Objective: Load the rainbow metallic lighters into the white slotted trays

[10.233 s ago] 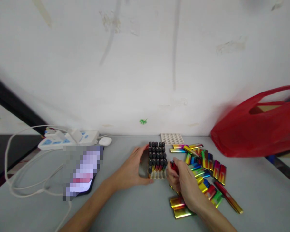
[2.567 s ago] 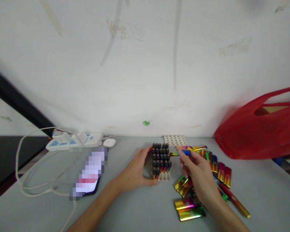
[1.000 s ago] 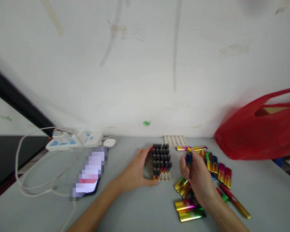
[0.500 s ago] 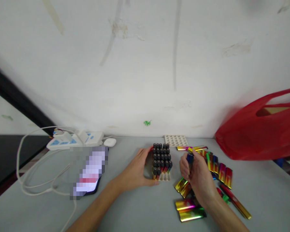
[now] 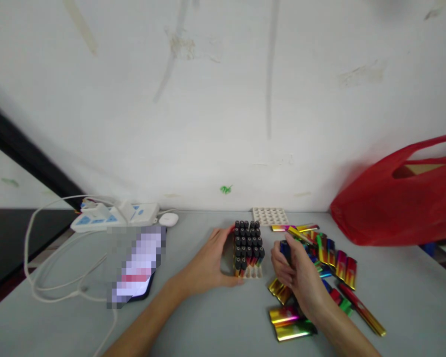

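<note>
A white holed tray (image 5: 254, 272) stands in the middle of the table, packed with upright black-topped sticks (image 5: 248, 241) whose bodies show red, yellow and green. Only its front right part shows open slots. My left hand (image 5: 206, 263) grips the tray's left side, thumb at the front corner and fingers at the back. Closed in my right hand (image 5: 297, 270), to the right of the tray, is a dark blue shiny stick (image 5: 285, 251); most of it is hidden by the fingers. Around and beneath that hand lie loose shiny sticks (image 5: 295, 322) in gold, red, green and blue.
Behind the filled tray, a second holed tray (image 5: 270, 216) lies against the wall. On the right sits a red bag (image 5: 397, 203). A phone (image 5: 141, 265), a power strip (image 5: 115, 217), white cables (image 5: 35, 287) and a small white case (image 5: 168, 219) occupy the left.
My right hand has shifted a little left, closer to the tray, with the dark blue stick still in its fingers. The left hand and tray have stayed put.
</note>
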A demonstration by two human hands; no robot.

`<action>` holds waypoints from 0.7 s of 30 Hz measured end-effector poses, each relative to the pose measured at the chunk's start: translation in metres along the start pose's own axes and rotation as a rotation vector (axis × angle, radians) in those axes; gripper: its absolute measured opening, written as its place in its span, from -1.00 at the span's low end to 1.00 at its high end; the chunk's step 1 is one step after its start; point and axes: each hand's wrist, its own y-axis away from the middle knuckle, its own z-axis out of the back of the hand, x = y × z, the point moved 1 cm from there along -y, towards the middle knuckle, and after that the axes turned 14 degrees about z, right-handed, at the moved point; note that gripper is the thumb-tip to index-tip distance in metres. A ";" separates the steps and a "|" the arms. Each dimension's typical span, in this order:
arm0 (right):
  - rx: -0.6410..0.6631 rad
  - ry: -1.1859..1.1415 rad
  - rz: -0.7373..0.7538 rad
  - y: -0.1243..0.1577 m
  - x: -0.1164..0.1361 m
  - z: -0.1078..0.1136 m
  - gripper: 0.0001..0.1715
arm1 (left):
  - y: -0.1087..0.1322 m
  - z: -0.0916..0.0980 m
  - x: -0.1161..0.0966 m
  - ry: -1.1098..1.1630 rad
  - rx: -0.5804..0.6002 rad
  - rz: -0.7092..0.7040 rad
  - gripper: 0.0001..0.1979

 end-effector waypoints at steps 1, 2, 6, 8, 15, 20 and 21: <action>0.002 0.022 -0.004 0.000 -0.001 0.000 -0.24 | 0.000 0.000 0.000 -0.001 -0.003 -0.005 0.28; 0.004 0.045 0.000 0.001 -0.001 -0.001 -0.25 | 0.000 0.000 0.001 -0.002 -0.006 -0.012 0.28; 0.024 0.120 0.051 0.001 -0.002 -0.002 -0.25 | 0.000 0.000 0.002 0.000 -0.007 -0.031 0.28; 0.033 0.139 0.064 0.001 -0.002 -0.002 -0.25 | 0.000 0.000 0.003 -0.001 -0.002 -0.028 0.27; 0.055 0.076 -0.031 0.004 -0.004 -0.003 -0.26 | 0.000 -0.001 0.004 -0.010 -0.001 -0.017 0.29; 0.049 0.095 -0.044 0.003 -0.009 -0.004 -0.24 | 0.000 -0.002 0.005 -0.017 -0.002 -0.021 0.28; 0.045 0.105 -0.043 0.003 -0.010 -0.004 -0.24 | 0.000 -0.002 0.005 -0.016 0.000 -0.022 0.27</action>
